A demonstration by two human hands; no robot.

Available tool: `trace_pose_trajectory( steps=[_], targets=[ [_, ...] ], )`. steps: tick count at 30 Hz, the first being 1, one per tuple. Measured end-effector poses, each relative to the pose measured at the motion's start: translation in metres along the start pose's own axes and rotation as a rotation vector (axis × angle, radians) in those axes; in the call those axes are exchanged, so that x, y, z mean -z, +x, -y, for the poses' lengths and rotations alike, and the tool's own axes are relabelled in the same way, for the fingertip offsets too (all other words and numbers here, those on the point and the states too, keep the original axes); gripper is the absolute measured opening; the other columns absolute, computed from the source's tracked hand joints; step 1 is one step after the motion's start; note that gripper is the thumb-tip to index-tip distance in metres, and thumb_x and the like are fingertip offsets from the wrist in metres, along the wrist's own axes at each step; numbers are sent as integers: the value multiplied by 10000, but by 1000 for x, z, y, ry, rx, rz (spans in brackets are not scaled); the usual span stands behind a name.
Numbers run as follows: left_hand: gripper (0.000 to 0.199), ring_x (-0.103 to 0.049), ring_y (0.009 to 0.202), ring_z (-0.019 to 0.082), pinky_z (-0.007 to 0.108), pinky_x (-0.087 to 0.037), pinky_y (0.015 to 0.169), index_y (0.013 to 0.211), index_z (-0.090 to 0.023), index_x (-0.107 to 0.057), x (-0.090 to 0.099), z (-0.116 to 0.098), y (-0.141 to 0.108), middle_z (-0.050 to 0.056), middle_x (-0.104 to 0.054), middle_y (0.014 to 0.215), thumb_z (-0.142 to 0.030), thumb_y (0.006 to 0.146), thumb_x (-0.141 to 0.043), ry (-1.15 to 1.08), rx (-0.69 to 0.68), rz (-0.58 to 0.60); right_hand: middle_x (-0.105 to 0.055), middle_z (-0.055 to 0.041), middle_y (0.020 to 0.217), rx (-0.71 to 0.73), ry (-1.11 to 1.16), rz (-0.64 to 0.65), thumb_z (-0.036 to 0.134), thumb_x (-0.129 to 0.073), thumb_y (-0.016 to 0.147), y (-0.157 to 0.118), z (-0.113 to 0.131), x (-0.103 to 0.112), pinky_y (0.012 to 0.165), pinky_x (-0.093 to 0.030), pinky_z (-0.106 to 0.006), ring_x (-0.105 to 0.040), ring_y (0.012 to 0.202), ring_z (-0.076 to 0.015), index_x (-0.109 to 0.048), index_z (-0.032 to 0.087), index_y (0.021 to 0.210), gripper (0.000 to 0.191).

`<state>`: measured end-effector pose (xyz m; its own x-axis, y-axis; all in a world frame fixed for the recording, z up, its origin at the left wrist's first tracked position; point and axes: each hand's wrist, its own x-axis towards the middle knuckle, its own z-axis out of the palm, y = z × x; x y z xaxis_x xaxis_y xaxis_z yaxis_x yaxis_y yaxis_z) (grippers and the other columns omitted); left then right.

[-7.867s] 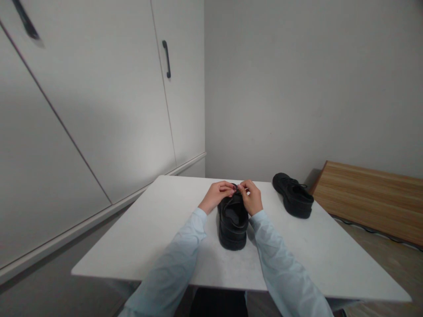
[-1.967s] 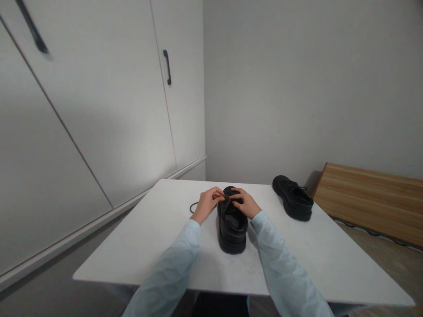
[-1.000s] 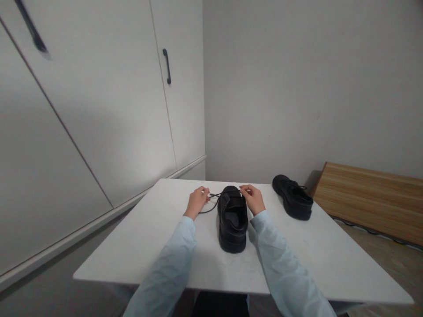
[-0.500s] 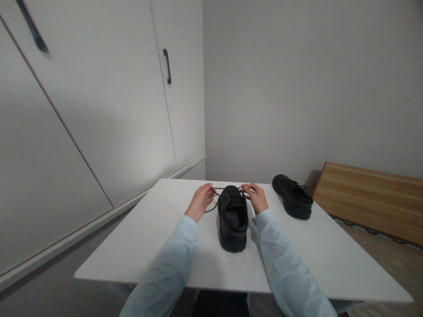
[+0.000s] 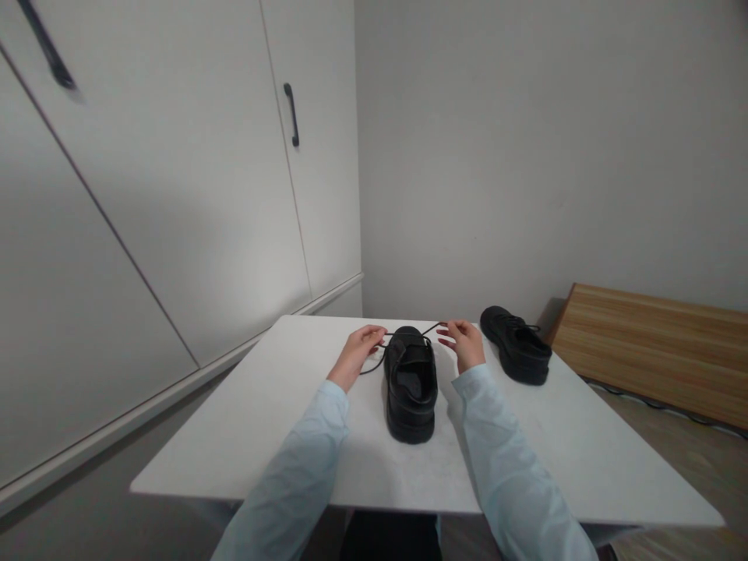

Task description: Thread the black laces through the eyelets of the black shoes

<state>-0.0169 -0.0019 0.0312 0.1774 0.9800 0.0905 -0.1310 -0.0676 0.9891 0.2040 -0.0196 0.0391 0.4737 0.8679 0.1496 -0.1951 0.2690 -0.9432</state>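
A black shoe (image 5: 411, 409) stands upright in front of me, its heel toward me and its toe pointing away. On its left side, my left hand (image 5: 356, 352) pinches a thin black shoelace (image 5: 374, 368), part of which hangs in a curve beside the shoe. To the right, my right hand (image 5: 464, 344) is raised, thumb and forefinger closed on the lace's other part, which runs taut up from the shoe's front. The lace holes are too small to make out from here.
Both hands work over a white table (image 5: 280, 444). A second black shoe (image 5: 520, 351), laced, sits at the table's right rear. Beyond it leans a wood-grain panel (image 5: 648, 351). White cabinet doors (image 5: 175, 195) rise at the left, and a grey wall stands behind.
My right hand has moved right and slightly up, drawing the lace out away from the shoe. My left hand has shifted slightly toward the shoe, still holding its lace.
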Motion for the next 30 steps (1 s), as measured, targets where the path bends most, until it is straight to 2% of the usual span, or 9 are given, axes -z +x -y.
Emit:
trace_pose_trajectory(
  steps=[5,9,17,24,30],
  targets=[
    [293,-578,727,128,235,-431,692,887,-165,-620,-4,2,2,1,-592,705,-329,658,-702,150,-227,25,-653,-5,712,63,100,-71,355,-731,617,3,9,6,504,-533,-242,-659,590,-134,-524,162,694,294],
    [258,-581,769,135,249,-446,724,929,-181,-617,-5,10,5,15,-607,781,-291,701,-668,282,-318,52,-649,13,676,137,177,-121,366,-730,632,2,18,7,506,-539,-241,-656,557,-127,-514,168,721,306],
    [208,-603,849,150,278,-452,793,953,-196,-612,-11,10,0,43,-653,924,-283,765,-601,380,-364,135,-647,36,640,306,328,-138,392,-753,619,-1,36,11,552,-551,-269,-650,523,-119,-488,177,715,355],
    [206,-604,905,169,287,-446,830,959,-196,-619,-16,3,-6,50,-659,978,-318,803,-562,385,-392,120,-637,48,665,342,355,-184,368,-710,689,1,42,19,610,-559,-309,-654,572,-118,-481,189,758,298],
    [208,-573,1013,195,308,-401,932,948,-198,-662,-21,-8,-15,61,-659,1026,-301,841,-516,421,-484,170,-630,46,668,357,342,-209,364,-695,704,3,42,24,620,-552,-294,-661,600,-118,-481,190,768,284]
  ],
)
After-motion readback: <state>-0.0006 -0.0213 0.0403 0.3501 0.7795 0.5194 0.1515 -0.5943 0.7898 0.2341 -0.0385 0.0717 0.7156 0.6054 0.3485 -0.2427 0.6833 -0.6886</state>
